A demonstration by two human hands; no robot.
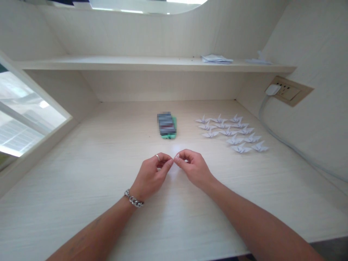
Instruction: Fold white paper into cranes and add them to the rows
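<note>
My left hand and my right hand meet fingertip to fingertip at the middle of the pale wooden desk. Both are curled in a pinch. A small white piece of paper lies between the fingertips, washed out by glare and hard to make out. A ring is on my left hand and a chain bracelet is on that wrist. Several white folded paper cranes lie in rows to the right, apart from the hands.
A phone in a green case lies beyond the hands. White paper sheets rest on the shelf above. A wall socket with a white plug and its cable run along the right wall. A window is at left.
</note>
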